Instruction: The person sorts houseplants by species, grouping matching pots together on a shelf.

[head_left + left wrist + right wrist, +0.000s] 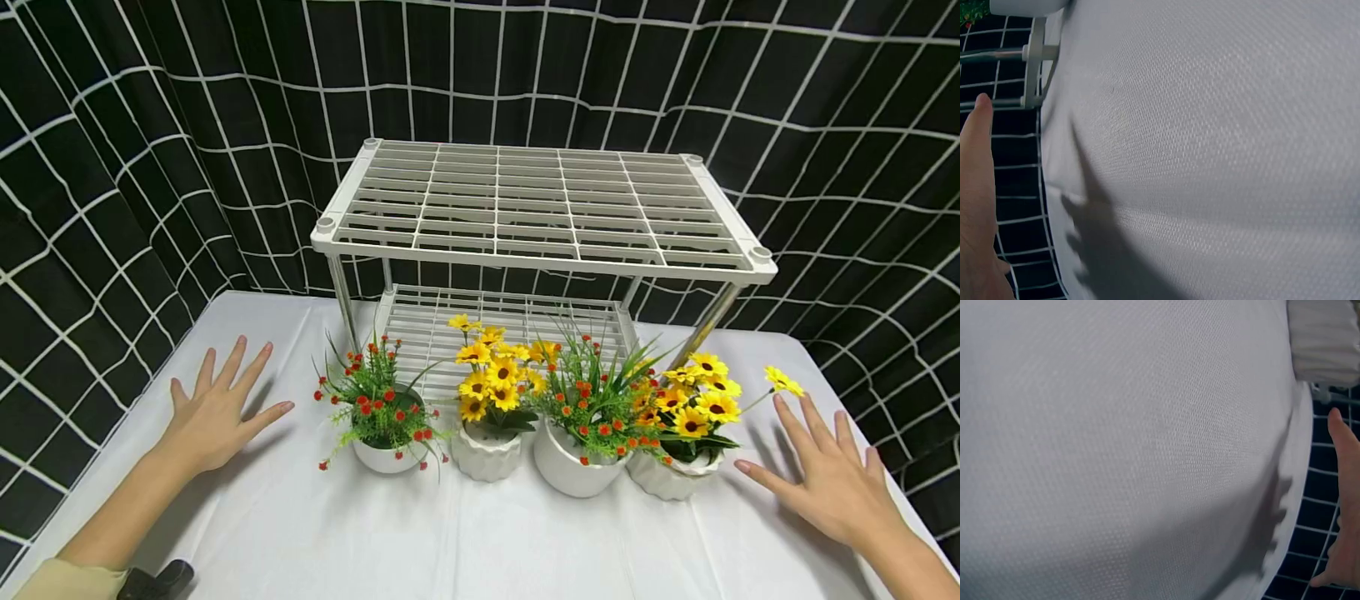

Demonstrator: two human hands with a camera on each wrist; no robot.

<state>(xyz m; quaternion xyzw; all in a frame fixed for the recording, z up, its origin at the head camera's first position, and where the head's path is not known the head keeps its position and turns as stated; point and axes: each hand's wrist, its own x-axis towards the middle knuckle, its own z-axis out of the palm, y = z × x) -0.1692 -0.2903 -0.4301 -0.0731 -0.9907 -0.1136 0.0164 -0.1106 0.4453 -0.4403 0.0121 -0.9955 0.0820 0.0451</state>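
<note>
Several small white pots of artificial flowers stand in a row on the white tablecloth in front of a white two-tier wire rack. From the left: a red-berry pot, a sunflower pot, another red-berry pot and a sunflower pot. My left hand hovers flat, fingers spread, left of the first pot. On the far side my right hand lies open with fingers spread beside the last sunflower pot. Neither hand holds anything. The wrist views show mostly cloth, with the left hand and right hand at their edges.
A black curtain with a white grid pattern encloses the table at the back and sides. The rack's lower shelf lies right behind the pots. Bare cloth stretches in front of the pots toward me.
</note>
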